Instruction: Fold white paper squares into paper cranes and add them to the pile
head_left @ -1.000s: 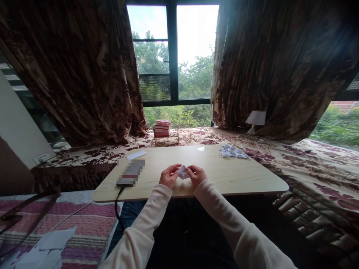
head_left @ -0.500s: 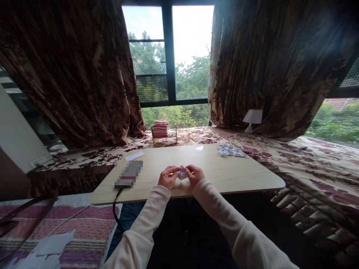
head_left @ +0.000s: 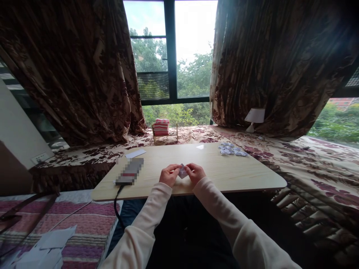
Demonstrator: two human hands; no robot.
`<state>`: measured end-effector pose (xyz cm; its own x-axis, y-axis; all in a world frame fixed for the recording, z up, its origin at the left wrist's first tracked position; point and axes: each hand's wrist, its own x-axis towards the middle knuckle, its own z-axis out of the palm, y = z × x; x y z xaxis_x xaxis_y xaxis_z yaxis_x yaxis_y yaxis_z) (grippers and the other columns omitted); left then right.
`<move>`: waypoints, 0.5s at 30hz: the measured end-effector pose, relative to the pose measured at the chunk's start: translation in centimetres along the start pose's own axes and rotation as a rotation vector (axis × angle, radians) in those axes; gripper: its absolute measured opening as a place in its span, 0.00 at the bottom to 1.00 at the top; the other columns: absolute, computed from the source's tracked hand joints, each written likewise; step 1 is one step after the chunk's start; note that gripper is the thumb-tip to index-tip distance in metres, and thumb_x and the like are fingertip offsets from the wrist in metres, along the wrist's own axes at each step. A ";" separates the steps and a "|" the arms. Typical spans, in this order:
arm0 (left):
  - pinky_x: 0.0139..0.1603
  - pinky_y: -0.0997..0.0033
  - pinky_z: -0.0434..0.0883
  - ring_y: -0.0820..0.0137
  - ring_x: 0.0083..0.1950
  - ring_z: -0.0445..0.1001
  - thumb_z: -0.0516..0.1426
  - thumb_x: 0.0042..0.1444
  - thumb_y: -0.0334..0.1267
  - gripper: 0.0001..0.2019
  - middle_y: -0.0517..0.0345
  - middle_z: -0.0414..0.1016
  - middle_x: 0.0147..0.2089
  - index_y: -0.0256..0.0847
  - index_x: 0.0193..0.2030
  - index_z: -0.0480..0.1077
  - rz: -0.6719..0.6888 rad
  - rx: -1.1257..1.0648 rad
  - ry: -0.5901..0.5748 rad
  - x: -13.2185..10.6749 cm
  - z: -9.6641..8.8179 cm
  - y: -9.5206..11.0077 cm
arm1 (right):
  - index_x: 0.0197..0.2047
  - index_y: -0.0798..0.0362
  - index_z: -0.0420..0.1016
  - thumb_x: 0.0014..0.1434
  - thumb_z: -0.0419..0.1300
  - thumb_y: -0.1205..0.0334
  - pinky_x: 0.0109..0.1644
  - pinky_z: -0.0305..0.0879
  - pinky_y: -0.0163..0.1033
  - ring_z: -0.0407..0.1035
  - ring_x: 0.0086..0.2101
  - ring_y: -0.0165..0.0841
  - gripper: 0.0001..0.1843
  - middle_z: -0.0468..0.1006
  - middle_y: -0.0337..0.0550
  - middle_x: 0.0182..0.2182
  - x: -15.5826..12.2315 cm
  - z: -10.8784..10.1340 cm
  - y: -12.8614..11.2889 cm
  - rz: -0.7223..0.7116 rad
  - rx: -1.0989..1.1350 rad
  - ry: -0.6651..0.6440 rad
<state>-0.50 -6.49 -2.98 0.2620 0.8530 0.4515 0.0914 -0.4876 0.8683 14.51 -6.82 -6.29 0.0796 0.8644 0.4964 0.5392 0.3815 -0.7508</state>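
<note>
Both my hands rest near the front edge of a light wooden table (head_left: 238, 175) and pinch a small folded piece of pale paper (head_left: 183, 172) between them. My left hand (head_left: 169, 175) grips its left side with curled fingers. My right hand (head_left: 195, 173) grips its right side the same way. A pile of small folded paper pieces (head_left: 232, 149) lies at the table's far right. One small white scrap (head_left: 200, 147) lies at the far edge.
A dark flat device (head_left: 129, 172) with a black cable (head_left: 116, 203) sits at the table's left, with a white paper slip (head_left: 135, 153) behind it. A small lamp (head_left: 254, 117) and a striped stack on a wooden rack (head_left: 162, 128) stand by the window. Loose white sheets (head_left: 47, 248) lie on the striped blanket at lower left.
My hands have drawn slightly closer together over the folded paper, which now shows less between the fingers. The view has shifted a little.
</note>
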 end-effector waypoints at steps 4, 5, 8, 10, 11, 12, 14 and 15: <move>0.44 0.61 0.71 0.68 0.43 0.72 0.55 0.58 0.39 0.09 0.54 0.72 0.43 0.35 0.40 0.69 0.004 0.003 -0.001 0.0 0.0 0.2 | 0.44 0.56 0.70 0.62 0.53 0.57 0.38 0.69 0.40 0.70 0.35 0.30 0.12 0.73 0.42 0.39 0.0 0.0 0.0 0.007 -0.004 -0.003; 0.44 0.61 0.71 0.68 0.43 0.72 0.55 0.58 0.39 0.09 0.54 0.72 0.43 0.35 0.40 0.69 0.010 0.000 0.000 0.0 -0.1 0.3 | 0.43 0.56 0.70 0.62 0.53 0.57 0.38 0.69 0.40 0.70 0.35 0.30 0.12 0.73 0.42 0.39 0.0 0.0 -0.1 0.011 -0.006 -0.003; 0.45 0.61 0.70 0.68 0.44 0.71 0.55 0.58 0.39 0.09 0.54 0.72 0.44 0.35 0.39 0.70 0.023 -0.009 0.010 -0.1 -0.1 0.5 | 0.43 0.56 0.70 0.62 0.53 0.57 0.39 0.69 0.40 0.70 0.35 0.30 0.12 0.73 0.42 0.39 0.0 0.0 -0.1 0.021 -0.016 0.001; 0.46 0.60 0.70 0.68 0.45 0.71 0.55 0.58 0.39 0.09 0.54 0.72 0.44 0.35 0.39 0.70 0.023 -0.015 0.016 0.0 -0.1 0.4 | 0.44 0.56 0.70 0.62 0.53 0.57 0.39 0.69 0.41 0.70 0.36 0.30 0.12 0.73 0.43 0.40 0.0 0.0 0.0 0.023 -0.021 0.001; 0.46 0.60 0.70 0.68 0.45 0.71 0.54 0.58 0.39 0.09 0.54 0.72 0.44 0.35 0.40 0.70 0.020 -0.017 0.017 0.0 -0.1 0.4 | 0.44 0.56 0.70 0.62 0.53 0.57 0.39 0.69 0.41 0.70 0.36 0.30 0.12 0.73 0.43 0.40 0.1 0.0 0.0 0.022 -0.023 0.001; 0.46 0.60 0.70 0.68 0.45 0.71 0.54 0.58 0.39 0.09 0.54 0.72 0.43 0.35 0.40 0.70 0.015 -0.018 0.016 0.0 -0.1 0.3 | 0.44 0.56 0.70 0.62 0.53 0.57 0.39 0.69 0.41 0.70 0.35 0.30 0.12 0.73 0.42 0.39 0.1 0.0 0.0 0.019 -0.024 0.001; 0.46 0.59 0.70 0.68 0.44 0.72 0.54 0.58 0.40 0.10 0.54 0.72 0.43 0.35 0.41 0.69 0.004 -0.014 0.012 0.1 -0.1 0.0 | 0.44 0.56 0.70 0.62 0.53 0.57 0.39 0.69 0.40 0.70 0.35 0.30 0.12 0.73 0.42 0.39 0.1 0.0 0.1 0.012 -0.026 0.001; 0.45 0.59 0.70 0.68 0.43 0.72 0.54 0.58 0.40 0.10 0.54 0.72 0.43 0.35 0.41 0.69 -0.001 -0.011 0.011 0.1 -0.1 -0.1 | 0.43 0.56 0.70 0.62 0.53 0.57 0.39 0.69 0.40 0.70 0.35 0.30 0.12 0.73 0.42 0.39 0.1 0.0 0.1 0.008 -0.026 0.001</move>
<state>-0.57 -6.33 -3.02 0.2510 0.8554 0.4532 0.0807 -0.4850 0.8708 14.61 -6.70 -6.33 0.0848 0.8671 0.4909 0.5601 0.3660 -0.7432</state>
